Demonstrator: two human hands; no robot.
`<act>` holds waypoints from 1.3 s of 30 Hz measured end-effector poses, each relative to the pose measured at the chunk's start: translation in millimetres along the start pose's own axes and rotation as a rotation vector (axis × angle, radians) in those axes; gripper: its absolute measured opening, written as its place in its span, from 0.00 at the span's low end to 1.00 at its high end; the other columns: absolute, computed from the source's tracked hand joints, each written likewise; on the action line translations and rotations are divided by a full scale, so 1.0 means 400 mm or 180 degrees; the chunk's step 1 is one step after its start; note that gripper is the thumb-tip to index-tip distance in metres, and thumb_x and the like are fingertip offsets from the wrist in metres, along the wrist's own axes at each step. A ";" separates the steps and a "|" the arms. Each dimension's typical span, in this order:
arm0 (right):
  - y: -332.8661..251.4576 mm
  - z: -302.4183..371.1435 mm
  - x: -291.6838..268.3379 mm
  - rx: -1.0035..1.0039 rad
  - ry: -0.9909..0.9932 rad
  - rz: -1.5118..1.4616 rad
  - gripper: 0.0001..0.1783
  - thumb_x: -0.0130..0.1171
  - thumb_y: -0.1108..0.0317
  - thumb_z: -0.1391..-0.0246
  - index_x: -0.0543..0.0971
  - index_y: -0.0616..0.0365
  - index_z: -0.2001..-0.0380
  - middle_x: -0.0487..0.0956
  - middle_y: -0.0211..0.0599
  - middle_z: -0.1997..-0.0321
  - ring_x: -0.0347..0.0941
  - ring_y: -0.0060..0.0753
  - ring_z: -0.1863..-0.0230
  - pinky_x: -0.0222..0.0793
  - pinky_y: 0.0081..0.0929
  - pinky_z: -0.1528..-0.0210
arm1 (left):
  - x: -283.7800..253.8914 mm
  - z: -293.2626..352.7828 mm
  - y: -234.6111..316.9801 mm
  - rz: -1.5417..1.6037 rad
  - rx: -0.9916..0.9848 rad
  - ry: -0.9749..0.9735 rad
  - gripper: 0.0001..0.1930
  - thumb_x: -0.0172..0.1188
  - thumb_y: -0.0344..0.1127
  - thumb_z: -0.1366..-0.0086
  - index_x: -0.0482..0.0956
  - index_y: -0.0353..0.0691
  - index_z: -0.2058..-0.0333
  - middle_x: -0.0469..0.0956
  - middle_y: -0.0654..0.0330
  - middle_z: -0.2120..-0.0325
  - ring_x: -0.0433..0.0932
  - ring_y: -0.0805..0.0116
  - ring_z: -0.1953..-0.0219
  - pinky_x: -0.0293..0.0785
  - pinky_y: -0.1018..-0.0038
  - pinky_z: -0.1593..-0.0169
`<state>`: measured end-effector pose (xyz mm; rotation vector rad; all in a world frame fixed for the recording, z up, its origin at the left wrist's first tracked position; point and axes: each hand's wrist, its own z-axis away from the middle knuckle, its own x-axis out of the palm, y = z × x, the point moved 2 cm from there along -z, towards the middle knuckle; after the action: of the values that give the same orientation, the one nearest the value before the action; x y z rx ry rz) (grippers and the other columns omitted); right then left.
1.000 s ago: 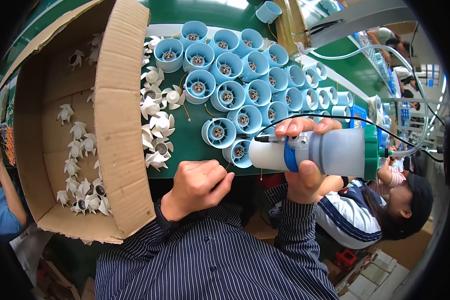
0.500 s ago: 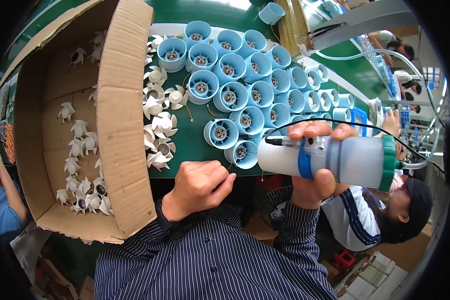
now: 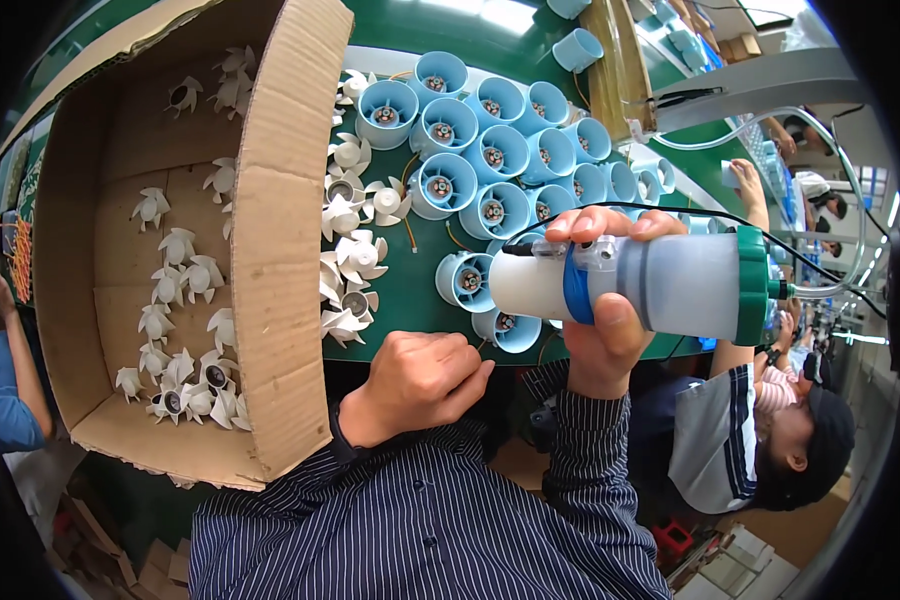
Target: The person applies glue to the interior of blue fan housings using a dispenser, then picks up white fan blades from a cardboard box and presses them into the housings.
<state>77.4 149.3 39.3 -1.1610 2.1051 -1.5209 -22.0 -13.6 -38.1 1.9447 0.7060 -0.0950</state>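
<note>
My right hand grips a translucent white cylindrical dispenser bottle lying sideways, with a blue band, a green cap and a clear hose at its right end. It is held over the near right part of a group of light-blue round fan housings, each with a small motor core inside, and hides some of them. My left hand is closed in a fist at the table's near edge, left of the bottle. Whatever its curled fingers may hold is hidden. White fan impellers lie between the housings and a cardboard box.
The tall-sided cardboard box on the left holds several more white impellers. A grey curved arm and a black cable run at the right. Co-workers are on both sides. The table top is green.
The view has shifted, so box and housings appear farther right. My right hand has brought the bottle leftward over the housings. My left fist stays closed. A co-worker's arm at the right has moved outward.
</note>
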 end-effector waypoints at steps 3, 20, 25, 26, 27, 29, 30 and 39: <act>0.005 0.000 0.003 0.0039 0.0012 0.0016 0.37 0.77 0.53 0.43 0.66 0.46 0.39 0.79 0.45 0.46 0.76 0.49 0.43 0.72 0.49 0.35 | -0.005 -0.002 0.001 0.0051 -0.0020 -0.0002 0.12 0.73 0.26 0.45 0.76 0.39 0.80 0.71 0.60 0.84 0.74 0.59 0.84 0.69 0.63 0.79; -0.045 -0.001 -0.033 -0.0063 0.0410 0.0007 0.39 0.80 0.56 0.44 0.65 0.50 0.39 0.82 0.55 0.44 0.81 0.52 0.42 0.76 0.53 0.36 | -0.009 -0.003 0.000 -0.0042 -0.0021 -0.0048 0.13 0.73 0.27 0.44 0.74 0.40 0.80 0.70 0.61 0.84 0.73 0.59 0.85 0.69 0.64 0.79; -0.067 -0.016 -0.059 -0.0204 0.0671 0.0021 0.38 0.79 0.58 0.44 0.65 0.51 0.39 0.82 0.54 0.44 0.81 0.52 0.43 0.76 0.55 0.36 | -0.008 0.001 0.001 -0.0075 -0.0012 -0.0069 0.14 0.73 0.27 0.43 0.73 0.41 0.79 0.70 0.61 0.84 0.73 0.60 0.85 0.68 0.64 0.79; -0.068 -0.019 -0.065 -0.0219 0.0674 0.0042 0.38 0.79 0.58 0.44 0.65 0.51 0.39 0.82 0.54 0.44 0.81 0.52 0.43 0.76 0.55 0.36 | -0.007 0.001 0.001 -0.0089 -0.0023 -0.0074 0.14 0.73 0.27 0.43 0.73 0.41 0.79 0.70 0.61 0.84 0.73 0.60 0.85 0.68 0.64 0.79; -0.063 -0.020 -0.071 -0.0202 0.0600 0.0123 0.36 0.78 0.58 0.44 0.67 0.50 0.39 0.82 0.51 0.45 0.80 0.51 0.43 0.74 0.54 0.35 | -0.007 0.002 0.002 -0.0073 -0.0005 -0.0072 0.14 0.73 0.27 0.43 0.73 0.41 0.79 0.70 0.61 0.84 0.73 0.60 0.85 0.68 0.64 0.79; -0.051 -0.020 -0.081 -0.0158 0.0450 0.0280 0.34 0.75 0.57 0.44 0.69 0.49 0.39 0.81 0.47 0.46 0.77 0.49 0.43 0.71 0.51 0.33 | -0.007 0.002 0.002 -0.0071 -0.0015 -0.0100 0.14 0.72 0.27 0.43 0.73 0.41 0.79 0.70 0.61 0.84 0.73 0.60 0.85 0.68 0.65 0.79; -0.048 -0.019 -0.084 -0.0163 0.0450 0.0297 0.34 0.75 0.57 0.44 0.69 0.49 0.39 0.81 0.47 0.46 0.77 0.49 0.43 0.71 0.51 0.33 | -0.004 0.001 0.002 -0.0071 -0.0023 -0.0114 0.14 0.72 0.27 0.43 0.74 0.41 0.79 0.70 0.61 0.84 0.73 0.60 0.85 0.68 0.65 0.79; -0.029 -0.015 -0.083 -0.0044 0.0655 0.0348 0.34 0.76 0.59 0.45 0.69 0.51 0.41 0.81 0.46 0.48 0.77 0.48 0.44 0.72 0.50 0.34 | -0.005 0.001 0.000 -0.0073 -0.0032 -0.0136 0.13 0.72 0.27 0.43 0.75 0.40 0.78 0.70 0.61 0.84 0.73 0.60 0.85 0.67 0.65 0.79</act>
<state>99.4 176.6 45.0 -0.9109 2.2723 -1.6383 -23.7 -14.9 -37.6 1.9197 0.6992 -0.1465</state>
